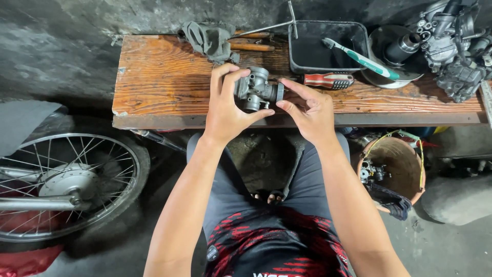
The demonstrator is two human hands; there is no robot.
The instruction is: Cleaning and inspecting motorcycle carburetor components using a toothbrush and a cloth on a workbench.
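Carburetor (256, 90), a small grey metal one, sits above the near edge of the wooden bench (154, 82), clamped in the left hand (224, 110) with fingers wrapped over its top. The right hand (310, 110) pinches its round end cap with thumb and fingertips. Turning that cap goes best with the body held steady and the pull kept straight.

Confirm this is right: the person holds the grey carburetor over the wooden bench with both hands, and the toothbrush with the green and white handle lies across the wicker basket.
Wrong in one respect. The head view shows the toothbrush lying across the rim of the black tray on the wooden bench, not across a wicker basket. The rest stands: left hand and right hand both hold the grey carburetor over the bench.
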